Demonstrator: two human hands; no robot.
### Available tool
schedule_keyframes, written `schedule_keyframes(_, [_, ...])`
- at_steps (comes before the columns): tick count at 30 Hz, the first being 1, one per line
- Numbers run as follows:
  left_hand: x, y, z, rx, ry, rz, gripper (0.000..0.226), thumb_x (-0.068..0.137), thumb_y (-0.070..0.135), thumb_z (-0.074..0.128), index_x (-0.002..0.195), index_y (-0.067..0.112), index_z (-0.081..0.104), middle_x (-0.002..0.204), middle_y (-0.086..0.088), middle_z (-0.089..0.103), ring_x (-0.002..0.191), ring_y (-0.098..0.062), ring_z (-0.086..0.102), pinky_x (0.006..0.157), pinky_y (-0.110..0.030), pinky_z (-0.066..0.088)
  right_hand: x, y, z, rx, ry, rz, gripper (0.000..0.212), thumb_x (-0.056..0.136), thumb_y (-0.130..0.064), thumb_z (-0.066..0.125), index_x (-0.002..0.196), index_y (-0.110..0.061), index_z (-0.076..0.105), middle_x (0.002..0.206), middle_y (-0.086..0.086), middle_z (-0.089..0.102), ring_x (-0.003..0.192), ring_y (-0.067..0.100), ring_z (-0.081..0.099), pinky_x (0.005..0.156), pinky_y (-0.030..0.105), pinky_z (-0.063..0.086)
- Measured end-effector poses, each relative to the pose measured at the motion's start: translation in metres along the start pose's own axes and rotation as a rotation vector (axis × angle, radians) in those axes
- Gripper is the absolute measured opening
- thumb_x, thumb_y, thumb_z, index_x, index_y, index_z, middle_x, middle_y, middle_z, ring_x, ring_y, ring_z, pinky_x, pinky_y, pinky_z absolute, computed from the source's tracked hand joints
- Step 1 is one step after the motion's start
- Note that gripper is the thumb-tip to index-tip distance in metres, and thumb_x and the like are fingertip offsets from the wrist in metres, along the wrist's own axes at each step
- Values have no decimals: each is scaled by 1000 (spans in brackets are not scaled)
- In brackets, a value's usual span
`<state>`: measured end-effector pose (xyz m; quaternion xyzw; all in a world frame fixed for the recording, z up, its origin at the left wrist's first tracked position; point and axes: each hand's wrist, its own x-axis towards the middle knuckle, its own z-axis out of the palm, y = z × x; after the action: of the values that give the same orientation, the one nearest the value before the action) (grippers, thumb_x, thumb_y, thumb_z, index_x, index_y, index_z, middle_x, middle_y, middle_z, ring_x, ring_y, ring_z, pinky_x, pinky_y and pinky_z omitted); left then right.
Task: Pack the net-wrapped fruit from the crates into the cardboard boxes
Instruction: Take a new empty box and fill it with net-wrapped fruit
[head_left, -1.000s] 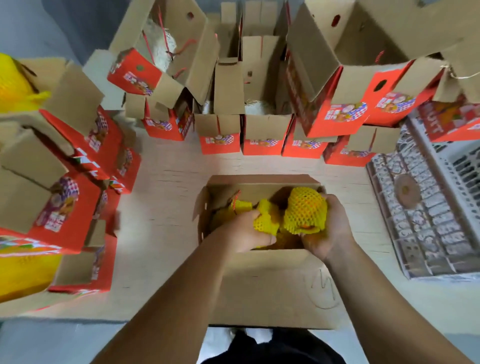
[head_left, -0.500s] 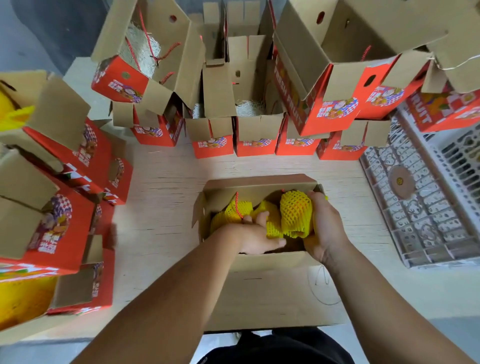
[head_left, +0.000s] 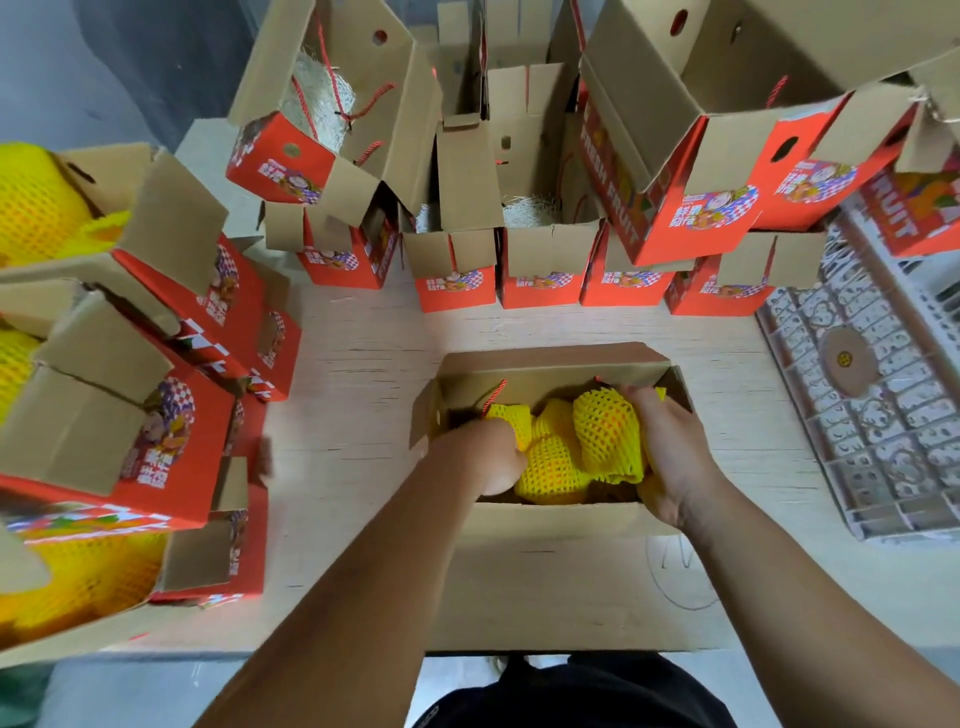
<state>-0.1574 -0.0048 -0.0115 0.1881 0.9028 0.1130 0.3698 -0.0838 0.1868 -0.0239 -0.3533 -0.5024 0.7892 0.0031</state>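
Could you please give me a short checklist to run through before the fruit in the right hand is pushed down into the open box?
1. Right hand grips the netted fruit: ok.
2. Fruit is above the open box, inside its walls: ok.
3. Left hand holds the packed fruit aside: cannot tell, fingers hidden.
4. Red cord handle clear of the fruit: ok, it lies along the far left wall.
5. Free room beneath the fruit: cannot tell.
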Motion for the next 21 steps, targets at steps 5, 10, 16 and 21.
schedule_keyframes(5, [-5, 19, 16, -320, -83, 116, 37, 102, 36, 60, 74, 13, 57, 65, -6, 50, 62, -22, 46, 59, -30, 32, 1, -7, 4, 16, 11, 6, 21, 91, -30, 67, 103, -19, 79, 106, 12, 77, 96, 28, 76, 80, 46, 62])
schedule_keyframes(10, [11, 37, 29, -439, -226, 112, 33, 92, 52, 72, 112, 25, 77, 105, 6, 70, 96, -12, 61, 84, -27, 45, 1, -1, 1, 35, 67, 51, 28, 89, -30, 67, 109, -12, 76, 104, 16, 77, 94, 31, 76, 75, 42, 61])
schedule_keyframes(16, [13, 30, 17, -454, -282, 56, 35, 93, 47, 73, 121, 27, 72, 103, 12, 72, 93, -13, 62, 79, -24, 49, -2, 0, 1, 36, 23, 67, 35, 91, -34, 66, 117, -12, 72, 110, 18, 75, 97, 32, 75, 79, 44, 60])
schedule_keyframes(21, [0, 30, 17, -1091, 48, 48, 26, 106, 39, 53, 129, 29, 61, 110, 9, 70, 87, -13, 68, 77, -22, 56, -8, -11, 7, 94, -99, 48, 33, 91, -37, 60, 112, -18, 77, 113, 14, 75, 100, 29, 74, 76, 44, 61])
